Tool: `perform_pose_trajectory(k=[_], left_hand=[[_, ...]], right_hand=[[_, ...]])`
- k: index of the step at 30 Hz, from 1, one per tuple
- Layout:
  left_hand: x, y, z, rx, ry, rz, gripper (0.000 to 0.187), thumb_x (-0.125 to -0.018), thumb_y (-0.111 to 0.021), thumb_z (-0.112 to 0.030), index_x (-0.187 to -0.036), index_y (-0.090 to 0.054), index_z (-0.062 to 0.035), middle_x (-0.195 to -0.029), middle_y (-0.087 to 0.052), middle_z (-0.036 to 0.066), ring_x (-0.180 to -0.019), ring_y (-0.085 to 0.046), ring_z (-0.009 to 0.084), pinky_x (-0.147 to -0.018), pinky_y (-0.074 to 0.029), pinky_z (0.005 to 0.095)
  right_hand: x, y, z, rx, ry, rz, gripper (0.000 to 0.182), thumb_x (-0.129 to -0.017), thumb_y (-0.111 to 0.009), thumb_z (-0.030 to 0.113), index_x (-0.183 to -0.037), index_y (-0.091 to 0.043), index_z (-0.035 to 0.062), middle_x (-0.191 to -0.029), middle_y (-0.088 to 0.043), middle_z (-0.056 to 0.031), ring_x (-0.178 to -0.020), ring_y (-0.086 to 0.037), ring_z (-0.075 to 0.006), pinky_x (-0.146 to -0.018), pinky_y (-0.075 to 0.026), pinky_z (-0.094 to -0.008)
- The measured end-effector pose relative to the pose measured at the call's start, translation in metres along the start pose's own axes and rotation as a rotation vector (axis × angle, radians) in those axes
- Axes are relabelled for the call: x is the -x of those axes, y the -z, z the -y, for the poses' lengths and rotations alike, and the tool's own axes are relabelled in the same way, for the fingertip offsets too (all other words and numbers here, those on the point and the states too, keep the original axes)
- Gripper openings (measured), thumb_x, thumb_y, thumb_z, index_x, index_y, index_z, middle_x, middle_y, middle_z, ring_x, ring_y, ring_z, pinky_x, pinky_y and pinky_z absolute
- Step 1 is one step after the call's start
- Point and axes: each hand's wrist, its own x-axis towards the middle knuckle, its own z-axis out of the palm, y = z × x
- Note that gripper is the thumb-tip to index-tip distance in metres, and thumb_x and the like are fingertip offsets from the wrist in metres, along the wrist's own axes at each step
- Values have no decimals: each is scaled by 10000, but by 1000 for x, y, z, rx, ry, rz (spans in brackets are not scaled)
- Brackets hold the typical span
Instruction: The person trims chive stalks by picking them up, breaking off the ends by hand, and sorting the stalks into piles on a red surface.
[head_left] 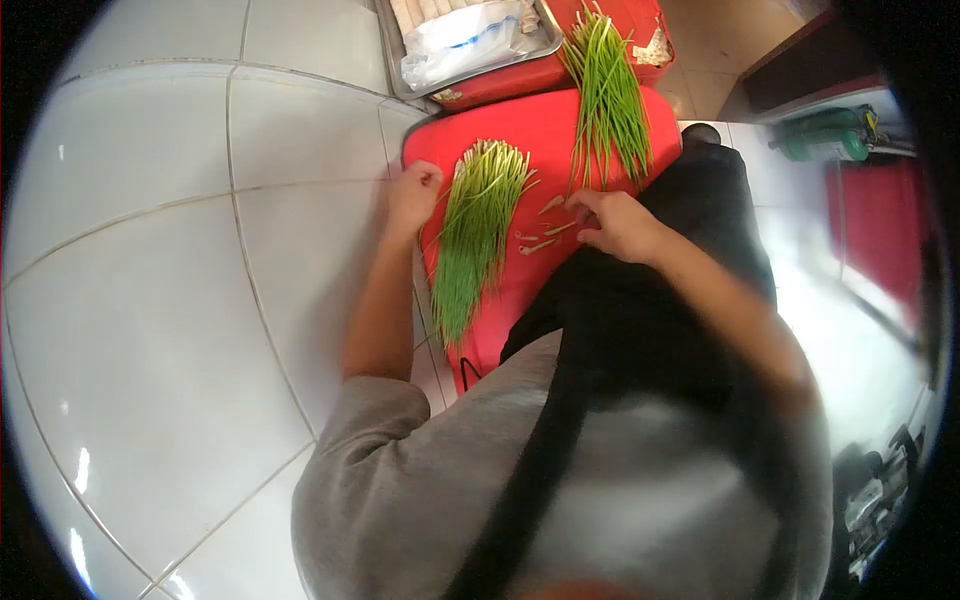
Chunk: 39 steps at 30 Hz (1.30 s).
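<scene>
On a red surface lie two bunches of garlic chives. One bunch of chives (pixel 480 225) is spread at the left, pale cut ends toward the far side and green tips toward me. The other bunch of chives (pixel 610 100) lies at the far right. Just left of the nearer bunch is my left hand (pixel 415 192), fingers curled in; whether anything is inside them is hidden. My right hand (pixel 622 225) hovers low over the right side, thumb and forefinger apart, close to several small pale trimmings (pixel 540 246).
The red surface (pixel 550 130) has white tiled wall (pixel 140 230) along its left. Behind it stands a metal tray (pixel 480 68) with a white plastic bag (pixel 465 45) and pale long pieces. A green cylinder (pixel 825 135) lies at the far right.
</scene>
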Motion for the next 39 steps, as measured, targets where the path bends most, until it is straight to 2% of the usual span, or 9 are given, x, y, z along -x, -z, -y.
perform_pose_trajectory(k=[5, 8, 11, 15, 23, 26, 29, 35, 39], left_hand=[[26, -36, 9, 66, 59, 48, 142, -791, -594, -198, -860, -610, -75, -803, -632, 116, -734, -615, 241, -666, -465, 352], [35, -45, 16, 300, 293, 213, 141, -763, -625, -187, -848, -608, -77, -784, -629, 104, -714, -611, 240, -646, -464, 355], [35, -40, 20, 49, 153, -12, 146, -743, -647, -179, -830, -607, -70, -771, -623, 100, -696, -607, 238, -640, -462, 349], [26, -51, 29, 220, 157, -99, 133, -744, -643, -168, -813, -604, -61, -744, -611, 109, -686, -601, 243, -644, -463, 351], [27, -40, 23, 186, 74, -337, 149, -744, -651, -99, -829, -566, -12, -763, -610, 104, -651, -601, 216, -614, -481, 314], [21, -40, 47, 784, 154, -235, 132, -759, -631, -29, -851, -546, 13, -738, -609, 91, -624, -596, 172, -578, -489, 270], [21, -14, 33, 857, 150, -141, 135, -773, -620, -11, -871, -534, 22, -774, -610, 107, -694, -606, 168, -650, -504, 273], [20, 23, -6, 531, 103, -53, 182, -729, -673, -13, -867, -558, 17, -750, -620, 71, -615, -572, 113, -555, -468, 225], [30, 31, -69, 897, 7, 115, 166, -716, -683, -18, -839, -575, 9, -739, -622, 58, -618, -567, 96, -560, -453, 224]], right_hand=[[-2, 2, -14, 54, -138, 24, 264, -741, -637, 156, -958, -554, 30, -831, -621, -159, -826, -606, -311, -732, -471, -385], [-3, 1, -16, 53, -145, 34, 242, -761, -634, 131, -954, -549, 12, -810, -621, -137, -797, -615, -251, -710, -476, -344], [-3, 1, -14, 39, -161, 46, 226, -774, -631, 121, -949, -549, 3, -794, -618, -121, -770, -615, -210, -692, -476, -317], [-3, 1, -14, 9, -145, 10, 221, -770, -626, 186, -907, -555, 27, -823, -626, -150, -819, -610, -304, -724, -471, -381], [-1, 2, -21, -49, -155, 6, 235, -769, -629, 183, -932, -557, 30, -783, -623, -138, -764, -616, -284, -703, -473, -361], [-1, 2, -22, -45, -123, -9, 245, -764, -634, 185, -935, -556, 28, -784, -622, -138, -759, -617, -277, -699, -473, -356], [0, 5, -16, -46, -143, -10, 254, -762, -637, 187, -941, -556, 26, -804, -620, -144, -774, -617, -271, -701, -473, -353], [4, 2, -19, -55, -117, -62, 270, -766, -643, 198, -967, -572, 33, -799, -619, -146, -781, -616, -254, -704, -472, -341], [1, 9, -6, -248, -42, -214, 290, -782, -653, 217, -1001, -600, 36, -768, -624, -86, -736, -603, -169, -681, -466, -296]])
